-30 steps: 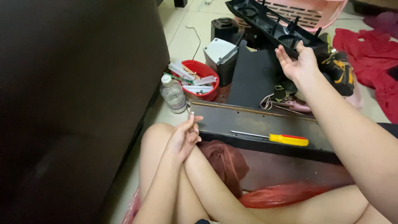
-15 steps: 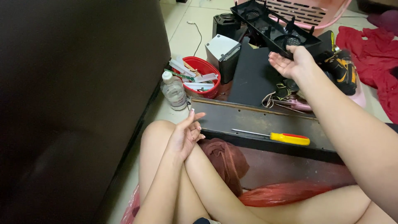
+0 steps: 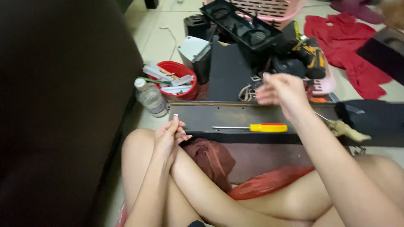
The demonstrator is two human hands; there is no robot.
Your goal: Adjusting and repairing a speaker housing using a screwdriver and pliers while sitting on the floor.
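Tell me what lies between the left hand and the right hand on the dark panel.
In the head view, a screwdriver with a yellow and red handle lies on the dark panel, between the left hand and the right hand.

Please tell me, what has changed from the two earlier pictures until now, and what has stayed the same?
The right hand has let go of the black fan frame and drawn back, lower, fingers curled, over the dark panel. The left hand stays on the knee; the yellow screwdriver and red bowl have not moved.

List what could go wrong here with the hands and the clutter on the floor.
The screwdriver lies loose on the dark panel and might roll off if the panel is nudged. The right hand hovers by tangled cords, which could snag. The left hand seems to pinch something small, easily dropped.
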